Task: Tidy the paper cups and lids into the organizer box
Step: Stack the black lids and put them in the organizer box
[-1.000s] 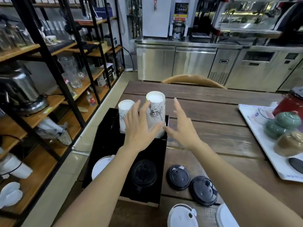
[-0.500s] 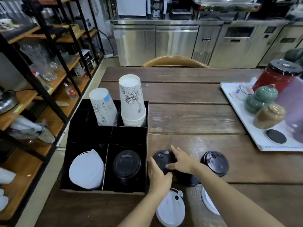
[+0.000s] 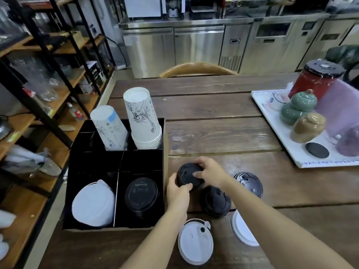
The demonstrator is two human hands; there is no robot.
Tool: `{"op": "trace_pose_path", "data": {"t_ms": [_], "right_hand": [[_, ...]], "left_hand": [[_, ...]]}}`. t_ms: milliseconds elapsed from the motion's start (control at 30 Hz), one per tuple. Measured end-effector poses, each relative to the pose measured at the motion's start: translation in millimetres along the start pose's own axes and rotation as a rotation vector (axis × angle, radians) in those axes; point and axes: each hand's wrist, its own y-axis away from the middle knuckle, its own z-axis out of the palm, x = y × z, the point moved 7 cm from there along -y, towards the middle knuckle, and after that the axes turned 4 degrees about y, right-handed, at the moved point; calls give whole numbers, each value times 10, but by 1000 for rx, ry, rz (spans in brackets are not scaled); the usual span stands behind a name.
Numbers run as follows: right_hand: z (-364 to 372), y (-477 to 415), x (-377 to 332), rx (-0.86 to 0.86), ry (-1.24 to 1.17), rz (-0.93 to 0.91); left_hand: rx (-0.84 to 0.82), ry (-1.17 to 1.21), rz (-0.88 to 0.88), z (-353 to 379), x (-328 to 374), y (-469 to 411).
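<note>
Lid step: left hand (image 3: 177,193) and right hand (image 3: 209,174) both grip one black lid (image 3: 187,176) by its rim, just right of the organizer box (image 3: 141,162) on the counter (image 3: 223,133); next move likely lifts it over the wall into the near-right compartment (stacked black lids (image 3: 141,194) sit there).

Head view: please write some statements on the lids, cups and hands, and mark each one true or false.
1. The left hand and the right hand together hold one black lid. True.
2. The cups stand mouth up. False: they are upside down in the box.
3. In the box's near-left compartment lie white lids. True.
4. No white lid is left outside the box. False: two loose white lids lie on the table.
</note>
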Motion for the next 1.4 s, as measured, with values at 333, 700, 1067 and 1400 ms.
{"op": "trace_pose_path", "data": {"t_ms": [333, 700, 1067, 1400], "right_hand": [[-675, 273, 289, 250, -293, 61], [-509, 699, 741, 31, -282, 249], [-429, 769, 730, 38, -580, 268], [-316, 868, 846, -169, -555, 288]], "left_hand": [[-95, -37, 97, 410, 196, 42], [-201, -214, -150, 510, -162, 98], [-234, -159, -6, 602, 10, 119], [-234, -184, -87, 476, -58, 118]]}}
